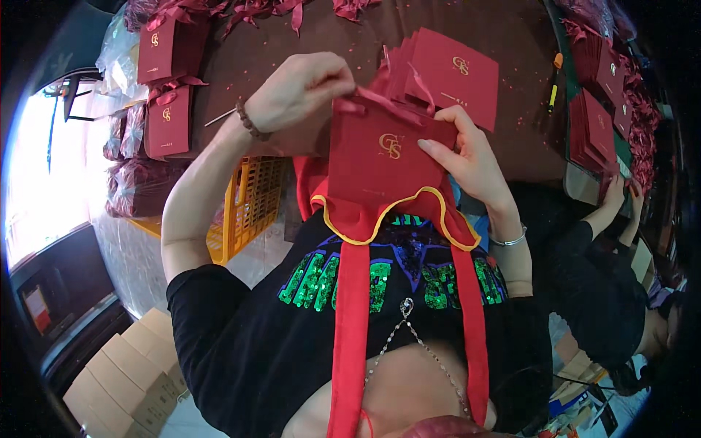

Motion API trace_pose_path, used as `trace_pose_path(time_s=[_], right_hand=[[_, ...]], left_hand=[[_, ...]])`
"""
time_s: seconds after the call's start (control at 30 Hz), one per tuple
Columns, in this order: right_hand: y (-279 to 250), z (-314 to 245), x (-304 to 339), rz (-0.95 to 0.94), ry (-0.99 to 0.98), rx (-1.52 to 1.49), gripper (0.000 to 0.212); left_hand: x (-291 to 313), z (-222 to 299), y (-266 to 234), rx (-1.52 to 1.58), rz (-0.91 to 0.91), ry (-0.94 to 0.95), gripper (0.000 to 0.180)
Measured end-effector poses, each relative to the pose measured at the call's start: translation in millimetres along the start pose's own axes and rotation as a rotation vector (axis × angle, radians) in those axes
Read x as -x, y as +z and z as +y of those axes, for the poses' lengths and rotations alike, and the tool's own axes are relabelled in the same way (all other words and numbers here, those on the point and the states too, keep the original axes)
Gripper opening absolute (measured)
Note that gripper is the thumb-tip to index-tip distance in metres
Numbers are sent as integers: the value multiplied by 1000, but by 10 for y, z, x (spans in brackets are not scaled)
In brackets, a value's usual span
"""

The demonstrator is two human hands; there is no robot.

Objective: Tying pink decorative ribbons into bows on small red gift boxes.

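A dark red paper gift bag (365, 157) with a gold emblem is held upright in front of my chest, just over the table's near edge. My right hand (471, 157) grips its upper right edge, thumb on the front face. Closed in a pinch, my left hand (303, 91) is at the bag's upper left, on the red ribbon (391, 104) that runs along its top. Some fingertips of the left hand are hidden. Just behind the held bag lies a stack of matching red bags (456, 69) with ribbons.
More red bags (166, 55) stand at the table's left end. Red scraps dot the brown tabletop (255, 44). A yellow cutter (555, 84) lies at right. A co-worker's hands (621, 193) are by other bags. Below left are a yellow crate (248, 197) and cardboard boxes (124, 365).
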State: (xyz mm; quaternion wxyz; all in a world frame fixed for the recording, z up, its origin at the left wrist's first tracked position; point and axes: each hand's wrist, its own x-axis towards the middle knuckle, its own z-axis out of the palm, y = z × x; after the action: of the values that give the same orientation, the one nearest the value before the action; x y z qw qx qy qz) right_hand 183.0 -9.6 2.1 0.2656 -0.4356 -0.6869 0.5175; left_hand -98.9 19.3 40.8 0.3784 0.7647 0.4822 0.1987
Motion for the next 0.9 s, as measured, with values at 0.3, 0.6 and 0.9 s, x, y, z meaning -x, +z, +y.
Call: trace_pose_path(time_s=[0.3, 0.6, 0.9], right_hand=[[12, 98, 3, 29, -22, -109, 32], [45, -16, -123, -131, -187, -54, 30], [-20, -101, -50, -165, -64, -20, 34]], left_hand=[[242, 330, 140, -207, -114, 488, 12], [-466, 222, 232, 495, -70, -115, 25], [-855, 272, 109, 243, 124, -62, 27]])
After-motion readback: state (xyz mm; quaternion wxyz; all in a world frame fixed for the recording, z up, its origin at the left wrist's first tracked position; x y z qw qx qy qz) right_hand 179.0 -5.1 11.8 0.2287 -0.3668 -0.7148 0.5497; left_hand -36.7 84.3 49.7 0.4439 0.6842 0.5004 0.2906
